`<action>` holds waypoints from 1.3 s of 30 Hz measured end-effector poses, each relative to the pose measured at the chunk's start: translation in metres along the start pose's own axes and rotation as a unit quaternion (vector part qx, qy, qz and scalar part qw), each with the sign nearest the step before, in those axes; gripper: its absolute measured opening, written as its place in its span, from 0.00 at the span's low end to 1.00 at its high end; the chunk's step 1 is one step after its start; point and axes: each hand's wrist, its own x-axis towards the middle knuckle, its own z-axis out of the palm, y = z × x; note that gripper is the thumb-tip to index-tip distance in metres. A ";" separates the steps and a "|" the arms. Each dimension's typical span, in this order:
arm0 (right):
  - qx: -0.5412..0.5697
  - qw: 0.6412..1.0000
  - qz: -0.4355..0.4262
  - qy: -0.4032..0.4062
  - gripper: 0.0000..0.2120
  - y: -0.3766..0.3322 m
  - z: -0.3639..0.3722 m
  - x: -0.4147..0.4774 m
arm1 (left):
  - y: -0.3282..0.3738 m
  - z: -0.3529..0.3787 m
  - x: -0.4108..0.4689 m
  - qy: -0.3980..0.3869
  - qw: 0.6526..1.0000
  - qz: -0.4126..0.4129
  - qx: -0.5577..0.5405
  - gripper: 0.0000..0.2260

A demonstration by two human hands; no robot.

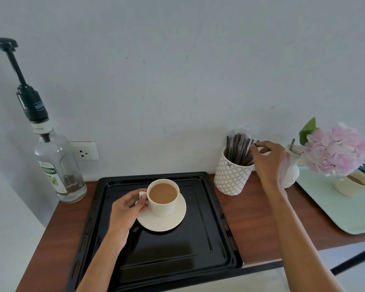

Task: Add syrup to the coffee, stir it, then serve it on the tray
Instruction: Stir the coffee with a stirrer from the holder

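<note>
A white cup of milky coffee [163, 198] stands on a white saucer [162, 220] in the middle of a black tray [217, 228]. My left hand [128, 209] pinches the cup's handle. At the far left stands a clear glass syrup bottle [58, 165] with a tall black pump, almost empty. A patterned white holder [232, 175] right of the tray is full of dark stir sticks [239, 149]. My right hand [268, 159] is at the holder's right side, thumb and forefinger closed on the top of one stick.
The brown wooden table [255, 220] ends close at the front right. A pale green tray [329, 207] at the right carries a small cream jug [352, 183]. A white vase [291, 167] with a pink flower [335, 150] stands behind my right hand. A wall socket [84, 151] is beside the bottle.
</note>
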 end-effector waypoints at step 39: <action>0.102 0.915 -0.146 -0.362 0.10 -0.090 0.065 -0.103 | 0.010 0.003 -0.004 -0.026 1.000 -0.004 -0.006 0.08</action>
